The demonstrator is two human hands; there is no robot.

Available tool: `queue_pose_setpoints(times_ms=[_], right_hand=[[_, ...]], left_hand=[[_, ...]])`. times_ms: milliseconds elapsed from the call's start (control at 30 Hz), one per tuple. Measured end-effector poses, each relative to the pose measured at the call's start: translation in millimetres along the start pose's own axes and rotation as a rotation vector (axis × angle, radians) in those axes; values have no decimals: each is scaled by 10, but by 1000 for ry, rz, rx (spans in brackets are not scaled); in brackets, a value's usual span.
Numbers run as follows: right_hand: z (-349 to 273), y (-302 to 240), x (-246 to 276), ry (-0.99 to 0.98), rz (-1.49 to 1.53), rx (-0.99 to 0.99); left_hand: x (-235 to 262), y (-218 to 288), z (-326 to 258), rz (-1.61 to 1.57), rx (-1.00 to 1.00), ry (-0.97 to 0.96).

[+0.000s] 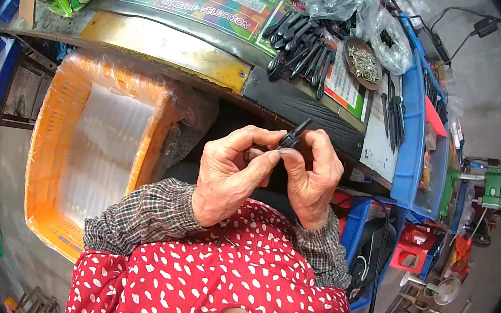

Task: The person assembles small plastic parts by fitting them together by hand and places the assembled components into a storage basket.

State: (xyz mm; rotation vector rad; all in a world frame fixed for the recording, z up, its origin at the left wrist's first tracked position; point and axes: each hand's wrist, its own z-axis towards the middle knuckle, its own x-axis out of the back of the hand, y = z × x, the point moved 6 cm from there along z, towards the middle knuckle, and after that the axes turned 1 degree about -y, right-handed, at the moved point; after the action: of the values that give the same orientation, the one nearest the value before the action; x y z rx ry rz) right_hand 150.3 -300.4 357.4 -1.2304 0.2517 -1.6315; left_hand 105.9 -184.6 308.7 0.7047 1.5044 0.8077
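Black pc (290, 140) pinched btwn curled L hand (231, 171), R hand (314, 179).

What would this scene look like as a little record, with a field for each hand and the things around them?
Left hand: pinching a small black part
Right hand: gripping the same part from the other side
Sleeves: checked cloth, both arms
On the bench: a pile of black pieces; a brown bowl of small metal pieces
Left of the hands: orange crate with clear plastic over its rim
Far right of the bench: blue bin
Unclear: the part's exact shape
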Motion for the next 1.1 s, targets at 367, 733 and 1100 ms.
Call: queue_pose_setpoints(times_ms=[367,733,1100], right_hand=[[-72,-86,29,49,-184,169],[-75,-31,-38,41,10,-7],[-89,-97,18,26,-189,170]], left_hand=[[-36,30,-63,13,38,-14],[12,25,-54,-29,7,-1],[-13,-17,-95,-16,57,-24]])
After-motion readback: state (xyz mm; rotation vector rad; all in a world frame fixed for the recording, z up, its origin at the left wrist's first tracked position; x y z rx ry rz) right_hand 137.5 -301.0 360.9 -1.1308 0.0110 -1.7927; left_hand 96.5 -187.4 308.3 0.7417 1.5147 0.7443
